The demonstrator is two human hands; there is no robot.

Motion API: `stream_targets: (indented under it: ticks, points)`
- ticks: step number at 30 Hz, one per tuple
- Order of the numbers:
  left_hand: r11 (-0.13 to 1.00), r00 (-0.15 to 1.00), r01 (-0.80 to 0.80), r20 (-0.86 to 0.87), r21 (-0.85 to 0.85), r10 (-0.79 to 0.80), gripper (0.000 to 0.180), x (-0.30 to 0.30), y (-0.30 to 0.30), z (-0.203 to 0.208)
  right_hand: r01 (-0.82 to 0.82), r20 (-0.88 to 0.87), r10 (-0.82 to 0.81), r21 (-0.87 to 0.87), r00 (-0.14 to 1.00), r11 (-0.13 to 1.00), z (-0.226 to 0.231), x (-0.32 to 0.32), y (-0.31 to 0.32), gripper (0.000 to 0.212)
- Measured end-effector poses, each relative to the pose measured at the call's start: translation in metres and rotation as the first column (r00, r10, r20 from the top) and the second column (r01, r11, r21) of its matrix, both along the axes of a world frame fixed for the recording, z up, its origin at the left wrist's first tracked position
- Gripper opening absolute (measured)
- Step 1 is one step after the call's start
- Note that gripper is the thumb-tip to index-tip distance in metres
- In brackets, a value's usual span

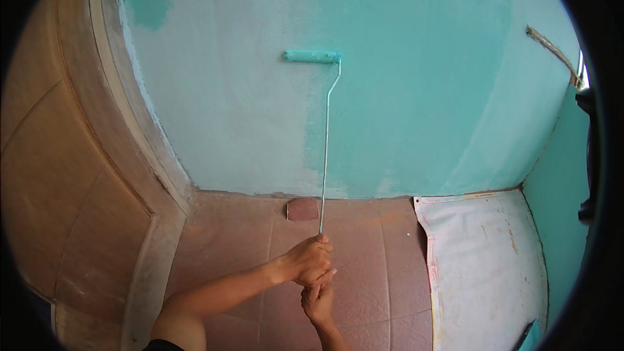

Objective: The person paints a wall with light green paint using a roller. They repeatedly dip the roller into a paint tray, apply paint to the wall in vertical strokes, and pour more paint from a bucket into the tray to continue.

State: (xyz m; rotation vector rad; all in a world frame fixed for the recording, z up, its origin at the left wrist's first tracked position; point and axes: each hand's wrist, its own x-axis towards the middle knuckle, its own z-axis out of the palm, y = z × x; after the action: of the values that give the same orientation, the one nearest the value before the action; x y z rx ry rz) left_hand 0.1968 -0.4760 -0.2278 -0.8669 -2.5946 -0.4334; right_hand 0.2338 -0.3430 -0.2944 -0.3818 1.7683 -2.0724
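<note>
A long-handled paint roller (312,56) has its teal-coated sleeve on the wall (224,84), across the border between the pale grey area and the fresh teal paint (403,91). Its thin metal rod (325,149) runs down to my hands. My left hand (308,260) is closed round the roller's grip just below the rod, and covers it. Right below it, my right hand (318,301) is closed round the lower end, its thumb pointing up against the left hand. The grip itself is hidden by my fingers.
A wooden door (71,175) and its frame stand on the left. A small reddish block (303,208) lies on the tiled floor (351,266) by the wall's foot. A white sheet (487,266) covers the floor at right. A stick (549,47) juts out at upper right.
</note>
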Motion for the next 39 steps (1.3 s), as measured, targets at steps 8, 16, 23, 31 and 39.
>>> stream_targets:
  ticks: [8,16,23,31,39]
  points:
    - [0.996,0.96,-0.017,0.281,0.091,-0.01,0.04,0.062,0.03,-0.09,0.248,-0.395,-0.144,0.226,0.907,0.942,-0.127,0.079,0.032,0.042]
    - [0.981,0.949,-0.051,0.316,0.189,-0.012,0.041,0.092,0.047,-0.123,0.08,-0.11,-0.045,0.334,0.993,0.939,-0.161,0.118,0.065,0.05]
    - [0.939,0.951,0.019,0.285,0.344,-0.123,0.034,0.104,0.046,-0.148,0.019,-0.004,-0.019,0.426,1.0,0.905,-0.155,0.131,0.069,0.054]
    - [0.914,0.984,-0.035,0.172,0.404,-0.038,0.044,0.11,0.059,-0.173,-0.026,0.077,-0.008,0.424,0.997,0.905,-0.143,0.133,0.075,0.056]
    - [0.948,0.946,-0.024,0.314,0.317,-0.082,0.039,0.11,0.051,-0.155,-0.08,0.165,0.005,0.45,0.986,0.889,-0.155,0.136,0.074,0.049]
